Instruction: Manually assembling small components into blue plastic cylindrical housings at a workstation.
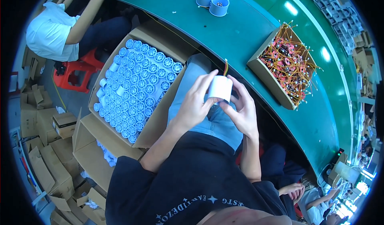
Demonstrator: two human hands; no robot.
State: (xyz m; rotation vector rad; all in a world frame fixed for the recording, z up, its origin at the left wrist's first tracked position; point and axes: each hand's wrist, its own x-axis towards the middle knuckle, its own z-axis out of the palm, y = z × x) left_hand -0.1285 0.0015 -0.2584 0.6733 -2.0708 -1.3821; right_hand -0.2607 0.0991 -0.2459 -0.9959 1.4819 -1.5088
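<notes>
Two hands are sharing one white cup point(220, 88), just right of centre in the frame, above the person's lap. Left hand point(195, 101) is bracing its left side, right hand point(245, 112) its right; neither is nearer, both are touching. Fingers are spreading only about as wide as the cup, thumbs meeting the lower edge, index fingers reaching up toward the upper edge.

Key relation: the cup's axis is running roughly up-down in frame, and the wires point(226, 67) are sticking out past its upper end, right of its middle. They're lying between the two index tips, looking closer to the right one. Can't tell what's inside; the cup wall is hiding it.

Around it: box of wired parts point(272, 84) is sitting to the right on the green table point(248, 35), three grey-blue cups point(219, 9) are standing at top centre, carton point(158, 115) of round plastic parts point(138, 81) is filling the left.
</notes>
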